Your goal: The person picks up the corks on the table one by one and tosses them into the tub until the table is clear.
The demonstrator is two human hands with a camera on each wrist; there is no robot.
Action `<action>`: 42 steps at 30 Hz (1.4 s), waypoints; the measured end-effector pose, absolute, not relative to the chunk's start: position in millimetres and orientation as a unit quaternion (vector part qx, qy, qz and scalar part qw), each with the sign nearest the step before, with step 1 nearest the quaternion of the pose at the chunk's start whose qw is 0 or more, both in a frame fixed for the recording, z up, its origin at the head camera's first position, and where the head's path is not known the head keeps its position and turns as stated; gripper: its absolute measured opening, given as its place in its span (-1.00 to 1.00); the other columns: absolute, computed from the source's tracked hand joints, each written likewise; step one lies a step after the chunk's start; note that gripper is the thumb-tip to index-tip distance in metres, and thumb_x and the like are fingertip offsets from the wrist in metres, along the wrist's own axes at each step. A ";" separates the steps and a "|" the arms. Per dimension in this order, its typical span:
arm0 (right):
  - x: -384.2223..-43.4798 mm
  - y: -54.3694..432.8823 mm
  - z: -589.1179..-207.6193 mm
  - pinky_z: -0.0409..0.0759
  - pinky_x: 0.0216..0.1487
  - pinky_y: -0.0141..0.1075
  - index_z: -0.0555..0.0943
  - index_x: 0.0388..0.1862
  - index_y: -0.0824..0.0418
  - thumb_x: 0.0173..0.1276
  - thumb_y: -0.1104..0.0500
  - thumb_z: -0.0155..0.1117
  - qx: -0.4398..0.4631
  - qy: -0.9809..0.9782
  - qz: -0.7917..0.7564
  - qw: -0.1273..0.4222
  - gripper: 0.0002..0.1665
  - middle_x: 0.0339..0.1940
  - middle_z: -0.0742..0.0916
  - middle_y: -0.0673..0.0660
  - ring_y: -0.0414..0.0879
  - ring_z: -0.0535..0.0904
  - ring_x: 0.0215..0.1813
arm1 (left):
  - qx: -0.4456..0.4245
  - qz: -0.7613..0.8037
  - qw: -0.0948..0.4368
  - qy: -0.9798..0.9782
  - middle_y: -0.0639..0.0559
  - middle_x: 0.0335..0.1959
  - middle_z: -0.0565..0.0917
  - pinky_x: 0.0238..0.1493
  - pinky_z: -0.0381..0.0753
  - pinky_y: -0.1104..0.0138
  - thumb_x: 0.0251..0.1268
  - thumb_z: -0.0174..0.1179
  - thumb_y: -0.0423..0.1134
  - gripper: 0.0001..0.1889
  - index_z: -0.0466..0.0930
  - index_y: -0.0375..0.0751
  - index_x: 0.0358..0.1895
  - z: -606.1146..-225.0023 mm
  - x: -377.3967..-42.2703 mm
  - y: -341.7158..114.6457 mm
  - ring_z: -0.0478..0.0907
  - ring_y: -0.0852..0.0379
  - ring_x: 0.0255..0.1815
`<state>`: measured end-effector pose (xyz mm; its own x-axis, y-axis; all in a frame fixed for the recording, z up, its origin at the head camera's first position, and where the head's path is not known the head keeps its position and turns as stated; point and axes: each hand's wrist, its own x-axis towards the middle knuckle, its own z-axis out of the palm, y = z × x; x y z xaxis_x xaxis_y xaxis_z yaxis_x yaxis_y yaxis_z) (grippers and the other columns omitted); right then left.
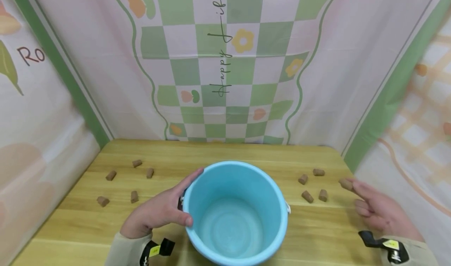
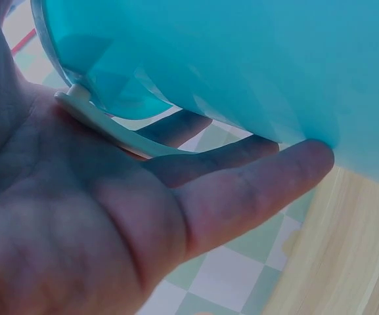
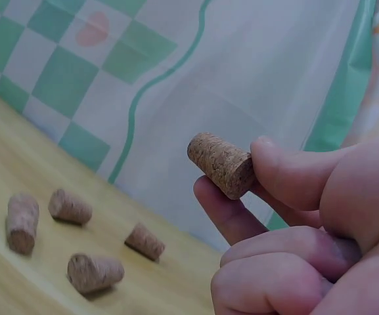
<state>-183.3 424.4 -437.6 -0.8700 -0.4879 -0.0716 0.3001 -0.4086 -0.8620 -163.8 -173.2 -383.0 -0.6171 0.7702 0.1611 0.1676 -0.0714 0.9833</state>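
A light blue bucket (image 1: 185, 234) stands on the table with its mouth upward. At its left side my left hand (image 1: 160, 211) spreads its thumb and fingers, the thumb tip at the rim. Nearly straight fingers (image 2: 242, 197) rest against the outer wall in the left wrist view, beside the pale bucket handle (image 2: 110, 131). Over the table's right edge, my right hand (image 1: 378, 207) pinches a tapered cork stopper (image 3: 219, 164) between thumb and fingertips. Its other fingers are folded in. Several cork stoppers (image 1: 307, 196) lie left of that hand.
More cork stoppers (image 1: 134, 196) are scattered on the left of the wooden table (image 1: 84, 180). Behind it hangs a checkered cloth backdrop (image 1: 225, 74), with printed side curtains (image 1: 415, 133) close along both table edges. Inside the bucket, the bare bottom shows.
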 end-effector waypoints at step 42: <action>-165.5 271.0 -303.3 0.01 -0.62 -0.27 0.58 0.28 0.19 0.67 0.30 -0.17 -0.202 0.637 -0.720 0.188 -0.58 0.21 0.67 0.09 -0.04 -0.08 -0.65 | 0.368 0.642 0.241 0.628 -0.35 0.51 0.05 0.16 0.45 -0.18 0.18 0.44 0.08 0.17 -0.31 0.20 0.63 -383.2 -163.4 -172.8 0.21 -0.42 0.37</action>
